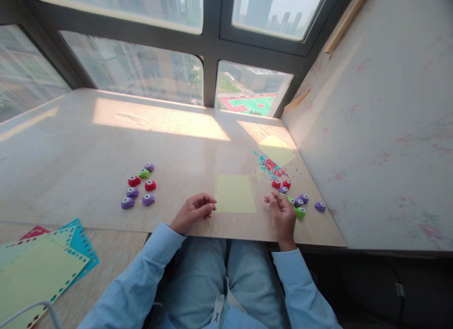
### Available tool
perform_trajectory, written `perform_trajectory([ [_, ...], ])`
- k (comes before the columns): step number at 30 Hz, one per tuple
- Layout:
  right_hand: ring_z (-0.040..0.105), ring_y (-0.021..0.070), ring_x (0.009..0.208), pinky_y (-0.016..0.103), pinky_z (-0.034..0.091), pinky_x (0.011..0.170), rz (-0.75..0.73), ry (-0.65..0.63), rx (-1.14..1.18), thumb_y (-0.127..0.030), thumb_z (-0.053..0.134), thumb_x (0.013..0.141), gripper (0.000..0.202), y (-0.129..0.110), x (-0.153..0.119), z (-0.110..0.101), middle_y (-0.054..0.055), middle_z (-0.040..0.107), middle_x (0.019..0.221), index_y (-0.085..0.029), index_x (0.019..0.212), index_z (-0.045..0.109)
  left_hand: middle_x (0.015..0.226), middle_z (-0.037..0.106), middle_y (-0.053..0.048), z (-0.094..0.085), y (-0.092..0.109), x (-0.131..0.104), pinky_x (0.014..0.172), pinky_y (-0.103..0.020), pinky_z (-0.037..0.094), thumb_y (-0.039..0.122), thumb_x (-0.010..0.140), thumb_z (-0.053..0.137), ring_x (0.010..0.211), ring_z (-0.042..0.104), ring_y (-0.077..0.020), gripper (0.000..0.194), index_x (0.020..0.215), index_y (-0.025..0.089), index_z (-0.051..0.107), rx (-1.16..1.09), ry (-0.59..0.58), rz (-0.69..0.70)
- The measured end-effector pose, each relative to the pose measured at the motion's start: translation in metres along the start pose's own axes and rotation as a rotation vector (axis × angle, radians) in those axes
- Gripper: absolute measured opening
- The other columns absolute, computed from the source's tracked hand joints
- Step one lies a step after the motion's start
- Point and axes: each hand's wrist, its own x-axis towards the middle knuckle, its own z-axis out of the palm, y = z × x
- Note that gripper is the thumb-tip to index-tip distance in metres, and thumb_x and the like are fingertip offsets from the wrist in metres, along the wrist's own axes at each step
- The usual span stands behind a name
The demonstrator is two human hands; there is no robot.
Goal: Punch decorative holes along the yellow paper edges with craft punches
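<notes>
Best to steady the yellow sheet (235,194) flat on the worktop (177,159) — left hand (191,212) narrow at its left edge, grip unclear. The right hand (285,221) half-curls beside the punches (300,213) — whether holding one, I cannot tell.

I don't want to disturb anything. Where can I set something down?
Bare tabletop lies between the left eyed figures and the window, and, beyond the left hand, between them and the middle yellow sheet. Right of it is crowded: right hand, right eyed figures, confetti.
</notes>
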Motion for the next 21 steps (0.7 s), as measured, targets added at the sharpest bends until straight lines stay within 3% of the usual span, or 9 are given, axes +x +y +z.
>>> perform_trajectory([
  [5, 0.072, 0.0222, 0.077, 0.038, 0.057, 0.073, -0.013, -0.004, -0.020, -0.046, 0.060, 0.086, 0.037, 0.0010, 0.0015, -0.0004, 0.009, 0.075, 0.087, -0.016, 0.107, 0.065, 0.074, 0.062, 0.001, -0.0005, -0.0008, 0.0001, 0.054, -0.021, 0.045, 0.037, 0.074, 0.075, 0.056, 0.055, -0.0076, 0.028, 0.089, 0.015, 0.065, -0.015, -0.005, -0.002],
  [14, 0.070, 0.0225, 0.073, 0.035, 0.056, 0.067, -0.021, -0.001, -0.074, -0.047, 0.073, 0.074, 0.038, 0.0079, 0.0028, -0.0013, 0.008, 0.074, 0.082, -0.016, 0.095, 0.070, 0.073, 0.062, 0.001, 0.0002, 0.0001, 0.0004, 0.054, -0.020, 0.045, 0.036, 0.074, 0.074, 0.056, 0.055, -0.0074, 0.028, 0.089, 0.014, 0.064, -0.009, -0.003, 0.007],
  [21, 0.064, 0.0182, 0.069, 0.031, 0.052, 0.064, -0.092, 0.018, -0.139, -0.040, 0.065, 0.080, 0.030, 0.0052, 0.0030, -0.0026, 0.005, 0.069, 0.078, -0.015, 0.097, 0.069, 0.073, 0.062, 0.001, 0.0003, 0.0013, 0.0001, 0.054, -0.021, 0.045, 0.036, 0.075, 0.073, 0.057, 0.055, -0.0079, 0.027, 0.089, 0.014, 0.064, 0.012, 0.001, 0.002],
])
